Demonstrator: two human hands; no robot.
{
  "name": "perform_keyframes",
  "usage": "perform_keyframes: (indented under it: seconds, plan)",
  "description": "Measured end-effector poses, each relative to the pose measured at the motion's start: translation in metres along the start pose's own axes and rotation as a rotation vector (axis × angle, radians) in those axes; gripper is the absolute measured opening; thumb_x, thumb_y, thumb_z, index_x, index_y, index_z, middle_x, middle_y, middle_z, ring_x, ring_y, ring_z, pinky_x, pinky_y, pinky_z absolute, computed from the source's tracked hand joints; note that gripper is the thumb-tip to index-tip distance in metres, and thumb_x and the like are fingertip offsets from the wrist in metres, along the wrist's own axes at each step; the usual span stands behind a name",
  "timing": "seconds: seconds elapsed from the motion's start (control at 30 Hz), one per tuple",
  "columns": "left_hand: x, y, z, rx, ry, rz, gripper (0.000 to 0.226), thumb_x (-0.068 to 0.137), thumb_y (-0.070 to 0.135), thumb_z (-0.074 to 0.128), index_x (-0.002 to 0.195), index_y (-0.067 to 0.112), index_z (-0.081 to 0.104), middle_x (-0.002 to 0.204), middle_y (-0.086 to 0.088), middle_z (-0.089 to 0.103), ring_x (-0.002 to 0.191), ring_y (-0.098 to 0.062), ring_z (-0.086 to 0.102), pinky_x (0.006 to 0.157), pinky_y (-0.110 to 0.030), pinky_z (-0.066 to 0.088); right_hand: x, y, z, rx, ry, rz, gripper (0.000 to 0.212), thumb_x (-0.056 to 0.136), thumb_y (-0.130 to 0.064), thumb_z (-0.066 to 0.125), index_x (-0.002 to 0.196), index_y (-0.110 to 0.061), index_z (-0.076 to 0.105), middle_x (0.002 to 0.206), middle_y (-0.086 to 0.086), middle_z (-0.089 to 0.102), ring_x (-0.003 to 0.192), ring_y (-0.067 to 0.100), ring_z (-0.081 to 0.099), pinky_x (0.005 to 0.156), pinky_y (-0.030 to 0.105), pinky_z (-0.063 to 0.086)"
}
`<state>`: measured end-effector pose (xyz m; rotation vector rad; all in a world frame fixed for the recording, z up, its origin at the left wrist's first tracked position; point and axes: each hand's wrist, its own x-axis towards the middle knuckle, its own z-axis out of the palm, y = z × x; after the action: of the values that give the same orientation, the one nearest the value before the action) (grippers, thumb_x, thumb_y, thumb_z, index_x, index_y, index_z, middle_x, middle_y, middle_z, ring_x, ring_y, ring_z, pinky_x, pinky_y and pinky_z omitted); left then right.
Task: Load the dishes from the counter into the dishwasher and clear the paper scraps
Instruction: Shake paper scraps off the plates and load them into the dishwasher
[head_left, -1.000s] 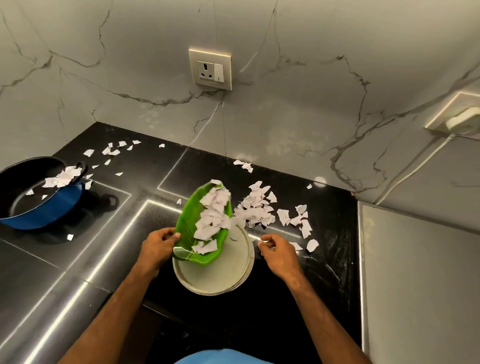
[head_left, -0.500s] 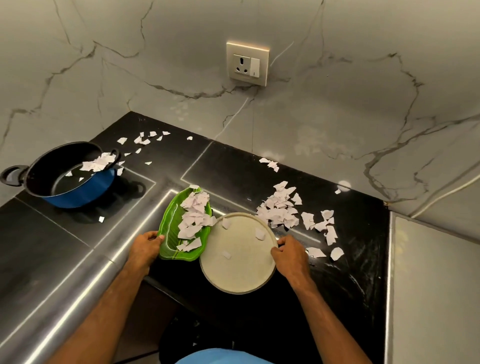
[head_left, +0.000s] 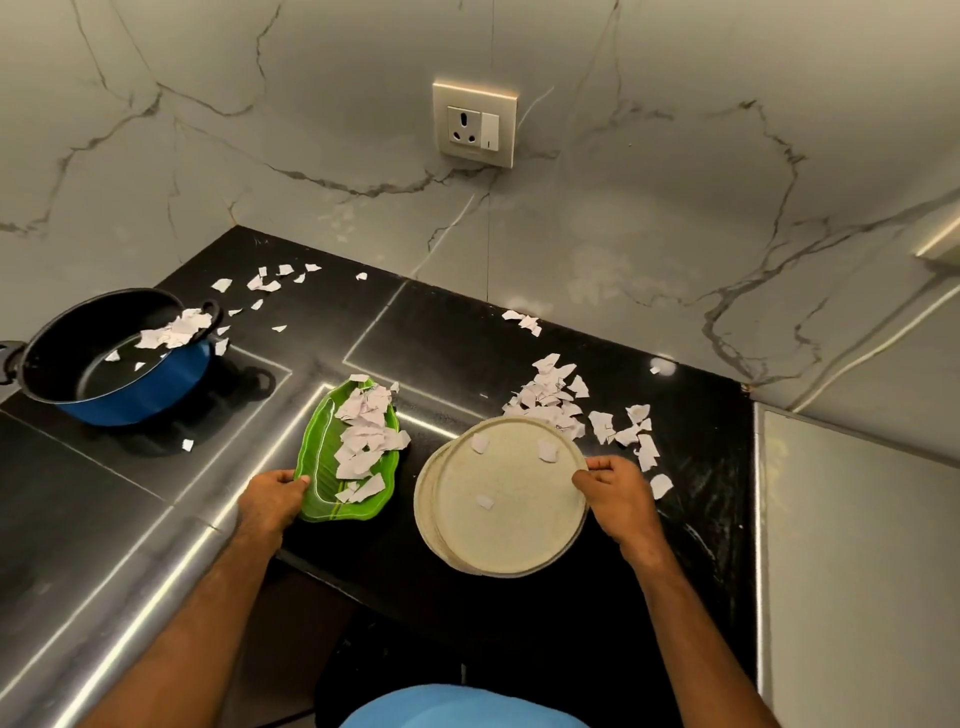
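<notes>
A green leaf-shaped plate (head_left: 322, 462) lies on the black counter (head_left: 457, 353), heaped with white paper scraps. My left hand (head_left: 272, 499) grips its near left edge. To the right is a stack of round cream plates (head_left: 506, 512) with three scraps on top. My right hand (head_left: 615, 493) pinches the right rim of the top plate. A pile of paper scraps (head_left: 550, 397) lies on the counter just behind the round plates. More scraps (head_left: 265, 283) are scattered at the back left.
A blue pot (head_left: 111, 358) with a black inside holds several scraps at the left, on the counter. A wall socket (head_left: 475, 124) sits on the marble backsplash. A grey appliance top (head_left: 857, 545) borders the counter on the right. The counter's front edge runs just below the plates.
The green plate came off the round plates and went down flat on the counter to their left. My right hand took hold of the round plate's rim. The view shifted left.
</notes>
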<state>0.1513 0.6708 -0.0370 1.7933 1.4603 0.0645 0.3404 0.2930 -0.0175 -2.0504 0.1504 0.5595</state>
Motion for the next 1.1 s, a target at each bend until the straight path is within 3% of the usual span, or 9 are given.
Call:
perform_keyframes:
  seconds: [0.13,0.23,0.3,0.4,0.47,0.57,0.87,1.0,1.1]
  plan:
    - [-0.008,0.002,-0.002,0.156,0.031,0.040,0.032,0.096,0.026,0.068,0.119,0.004,0.071,0.115,-0.019,0.071,0.101,-0.034,0.064,0.088,-0.038,0.049,-0.026,-0.019,-0.003,0.073,0.134,-0.175,0.029,0.086,-0.025,0.078,0.108,-0.020,0.061,0.100,-0.004,0.071,0.089,0.011,0.069,0.070,0.029,0.057]
    - [-0.017,0.006,0.008,0.267,0.136,0.028,0.066,0.091,0.042,0.070,0.141,0.006,0.049,0.149,-0.024,0.042,0.134,-0.044,0.041,0.109,-0.056,0.040,-0.039,-0.032,-0.001,0.019,0.175,-0.297,0.035,0.086,-0.035,0.080,0.109,-0.024,0.056,0.100,-0.007,0.068,0.090,0.010,0.069,0.071,0.032,0.062]
    - [-0.047,0.024,0.017,0.236,0.182,0.312,0.074,0.094,0.045,0.066,0.152,0.013,0.035,0.158,-0.017,0.034,0.142,-0.038,0.034,0.115,-0.055,0.035,-0.048,-0.039,0.003,0.023,0.212,-0.314,0.036,0.086,-0.037,0.079,0.109,-0.023,0.055,0.100,-0.008,0.068,0.089,0.011,0.070,0.069,0.033,0.064]
    - [-0.110,0.067,0.033,-0.059,-0.234,0.824,0.065,0.100,0.041,0.059,0.157,0.032,0.029,0.154,0.010,0.038,0.136,-0.009,0.040,0.112,-0.021,0.033,-0.061,-0.043,0.014,0.119,0.202,-0.231,0.033,0.089,-0.031,0.077,0.110,-0.018,0.055,0.102,-0.004,0.069,0.091,0.015,0.071,0.069,0.041,0.066]
    - [-0.149,0.091,0.049,0.031,-0.575,1.069,0.061,0.104,0.050,0.046,0.159,0.044,0.019,0.162,0.017,0.028,0.145,-0.006,0.031,0.118,-0.027,0.026,-0.072,-0.039,0.024,0.196,0.193,-0.199,0.030,0.088,-0.032,0.076,0.107,-0.018,0.057,0.096,-0.002,0.072,0.086,0.018,0.074,0.068,0.049,0.065]
    - [-0.169,0.101,0.077,0.378,-0.730,1.312,0.059,0.106,0.061,0.021,0.160,0.048,0.000,0.170,0.018,0.002,0.155,-0.002,-0.001,0.125,-0.033,0.001,-0.089,-0.031,0.030,0.251,0.192,-0.210,0.023,0.091,-0.031,0.073,0.104,-0.019,0.059,0.084,0.001,0.076,0.076,0.018,0.075,0.069,0.046,0.063]
    - [-0.102,0.090,0.080,0.669,-0.393,0.867,0.075,0.099,0.073,0.014,0.161,0.038,-0.009,0.167,-0.004,-0.022,0.155,-0.032,-0.017,0.122,-0.056,-0.007,-0.129,-0.004,0.010,0.327,0.327,-0.137,0.017,0.092,-0.022,0.070,0.105,-0.023,0.058,0.094,-0.004,0.073,0.085,0.011,0.072,0.065,0.028,0.056]
    - [-0.111,0.098,0.073,0.393,-0.429,0.797,0.066,0.105,0.053,0.039,0.161,0.023,0.022,0.167,-0.011,0.024,0.151,-0.031,0.028,0.122,-0.048,0.026,-0.140,0.004,0.002,0.368,0.387,-0.125,0.023,0.095,-0.024,0.068,0.114,-0.019,0.057,0.097,-0.005,0.072,0.090,0.012,0.070,0.070,0.031,0.058]
    - [-0.124,0.096,0.069,0.229,-0.493,0.730,0.041,0.106,0.039,0.047,0.142,0.021,0.055,0.139,-0.008,0.062,0.114,-0.021,0.058,0.096,-0.034,0.046,-0.150,0.008,0.001,0.393,0.402,-0.124,0.024,0.098,-0.026,0.065,0.119,-0.021,0.054,0.100,-0.007,0.071,0.093,0.011,0.069,0.070,0.028,0.056]
